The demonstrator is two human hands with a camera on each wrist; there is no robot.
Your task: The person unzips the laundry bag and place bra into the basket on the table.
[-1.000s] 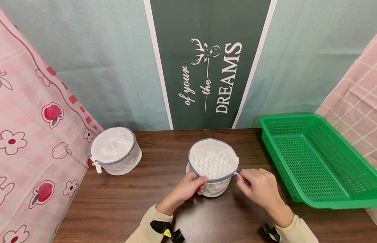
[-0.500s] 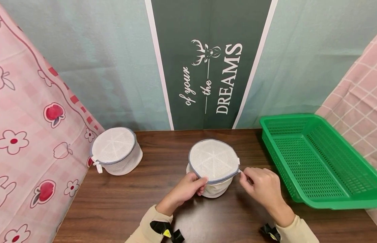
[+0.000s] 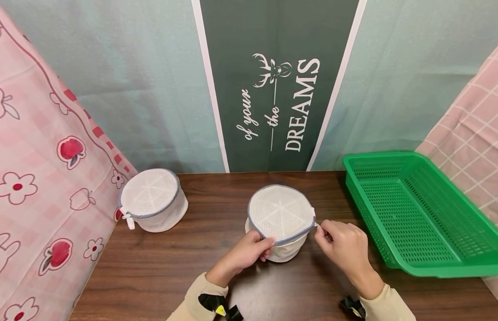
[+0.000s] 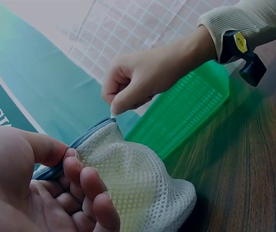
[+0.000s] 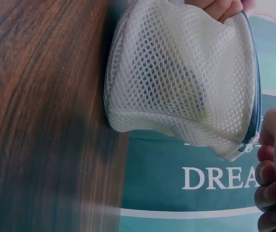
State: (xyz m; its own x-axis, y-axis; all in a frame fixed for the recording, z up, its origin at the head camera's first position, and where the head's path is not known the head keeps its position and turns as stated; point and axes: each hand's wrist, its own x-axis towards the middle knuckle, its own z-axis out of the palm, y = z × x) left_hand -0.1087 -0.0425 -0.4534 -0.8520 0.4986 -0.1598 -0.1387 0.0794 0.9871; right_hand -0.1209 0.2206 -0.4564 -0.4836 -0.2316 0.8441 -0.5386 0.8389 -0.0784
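A round white mesh laundry bag [image 3: 281, 213] with a blue-grey zipper edge stands on the wooden table in front of me. My left hand [image 3: 249, 252] pinches its near rim between thumb and fingers. At the bag's right side my right hand [image 3: 344, 248] pinches the small white zipper pull [image 3: 316, 225]. In the left wrist view the bag's mesh side [image 4: 143, 179] bulges, and something pale yellowish shows through it. The zipper band [image 5: 256, 96] runs along the rim in the right wrist view, up to the right fingertips.
A second white mesh laundry bag [image 3: 152, 200] stands at the left near the pink printed curtain [image 3: 44, 191]. The green plastic basket [image 3: 409, 214] lies to the right, close to my right hand. A teal and dark green cloth [image 3: 172, 89] hangs behind the wooden table [image 3: 160, 267].
My right hand, holding the zipper pull, has shifted very slightly to the right since one second ago. The left hand stays on the rim, and the bag has barely moved.
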